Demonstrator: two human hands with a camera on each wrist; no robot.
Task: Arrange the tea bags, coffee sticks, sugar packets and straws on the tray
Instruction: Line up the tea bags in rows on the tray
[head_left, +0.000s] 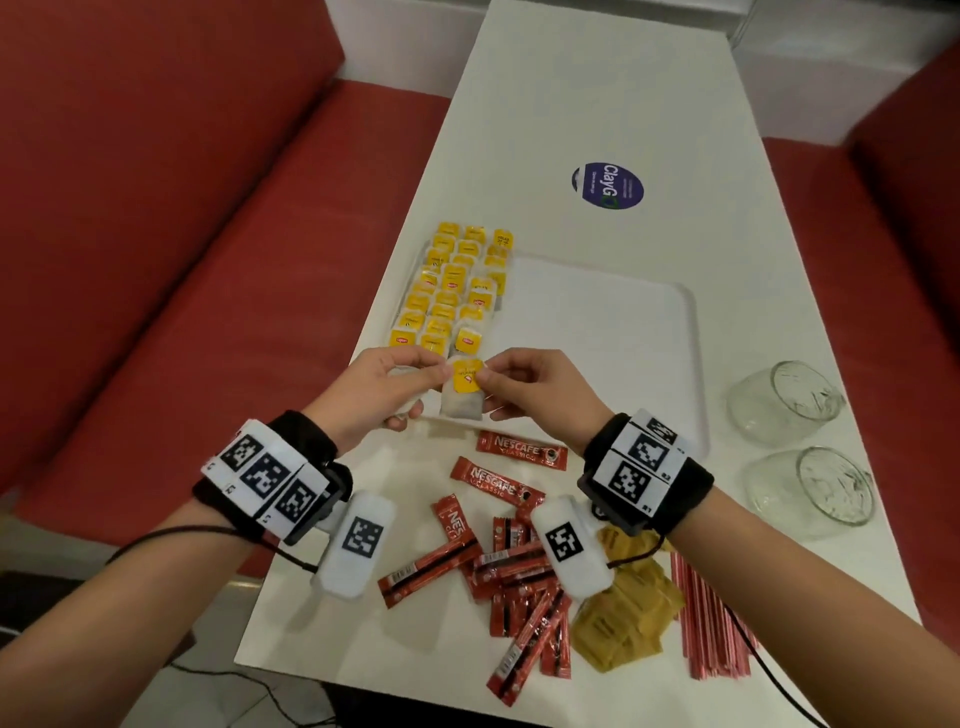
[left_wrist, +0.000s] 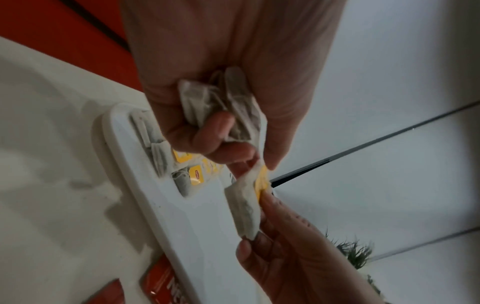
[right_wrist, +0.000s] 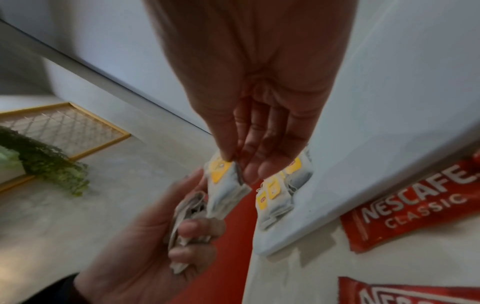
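Observation:
A white tray (head_left: 597, 322) lies on the table, its left part filled with rows of yellow-tagged tea bags (head_left: 452, 291). Above the tray's near left corner, my right hand (head_left: 485, 376) pinches the yellow tag of one tea bag (head_left: 462, 389). My left hand (head_left: 441, 371) touches the same bag at its top and grips a bundle of more tea bags (left_wrist: 215, 100) in its curled fingers. Red coffee sticks (head_left: 509, 561), brown sugar packets (head_left: 623, 613) and red straws (head_left: 711, 623) lie loose on the table near me.
Two glass bowls (head_left: 784, 402) (head_left: 815, 486) lie on their sides right of the tray. A round blue sticker (head_left: 608, 186) marks the far table. Red bench seats (head_left: 156, 234) flank the table on both sides.

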